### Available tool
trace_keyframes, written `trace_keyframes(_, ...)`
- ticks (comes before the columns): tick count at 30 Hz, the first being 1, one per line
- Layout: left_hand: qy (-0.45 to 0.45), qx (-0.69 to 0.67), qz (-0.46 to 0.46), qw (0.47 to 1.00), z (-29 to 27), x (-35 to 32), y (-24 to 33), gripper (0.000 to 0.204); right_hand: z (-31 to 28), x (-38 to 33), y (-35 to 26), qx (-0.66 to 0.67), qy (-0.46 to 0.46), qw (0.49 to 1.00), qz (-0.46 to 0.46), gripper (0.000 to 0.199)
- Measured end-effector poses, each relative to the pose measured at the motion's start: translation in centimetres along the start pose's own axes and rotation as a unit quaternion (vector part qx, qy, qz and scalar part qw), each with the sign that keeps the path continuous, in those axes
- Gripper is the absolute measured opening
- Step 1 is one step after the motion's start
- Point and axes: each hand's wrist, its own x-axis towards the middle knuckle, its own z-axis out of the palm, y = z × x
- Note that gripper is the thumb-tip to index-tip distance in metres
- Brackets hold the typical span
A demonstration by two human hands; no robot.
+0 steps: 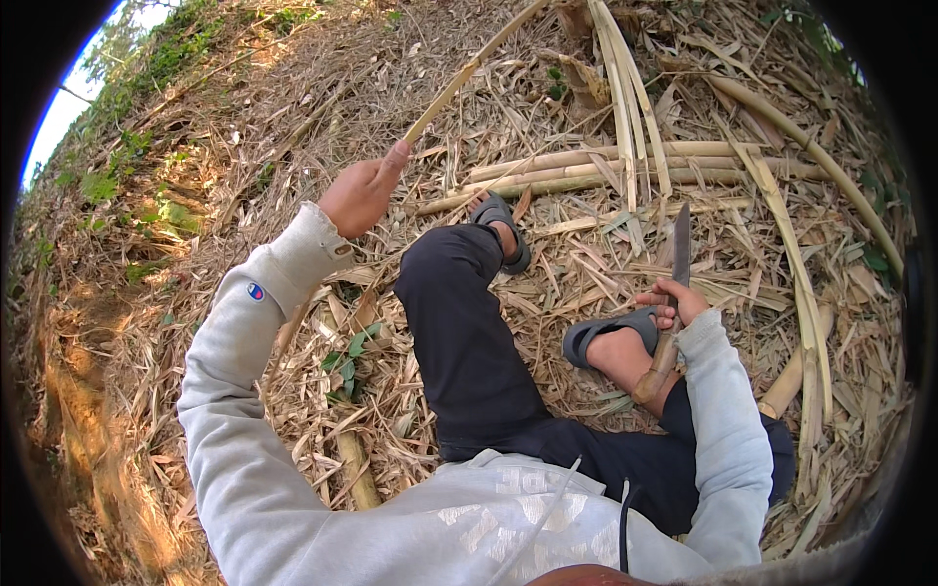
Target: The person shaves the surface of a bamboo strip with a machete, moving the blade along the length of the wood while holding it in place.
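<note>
My left hand (363, 197), raised at the left, is closed around a long pale bamboo strip (471, 72). The strip slants up and away to the right; a thin length also shows below my left sleeve. My right hand (679, 301), low beside my right foot, grips a knife with a dark blade (682, 246) pointing away from me. Its long wooden handle (660, 363) runs back under my wrist toward my leg. Knife and strip are well apart. My legs are bent, in dark trousers (469, 322), with grey sandals (578, 337) on my feet.
Bamboo poles (547, 178) lie crosswise ahead of my feet, with split strips (625, 98) across them. A stump (584, 80) stands behind. More strips (793, 254) and a curved pole (816, 137) lie at the right. Dry leaves and shavings cover the ground; a small green plant (349, 359) grows left.
</note>
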Motion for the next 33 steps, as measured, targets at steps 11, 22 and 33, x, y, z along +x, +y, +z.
trace_keyframes(11,-0.211,-0.599,-0.167,0.754,12.5,-3.3,10.3,0.046,6.6,-7.3,-0.1,-0.505,0.078,0.719,-0.472,0.028)
trace_keyframes(22,-0.276,-0.606,-0.151,0.730,20.1,-5.7,14.2,0.038,6.7,-10.9,-0.8,-0.614,0.082,0.576,-0.533,0.056)
trace_keyframes(33,-0.312,-0.582,-0.152,0.735,21.4,-7.5,15.6,0.041,1.5,-8.8,-4.5,-0.599,0.194,0.632,-0.451,0.058)
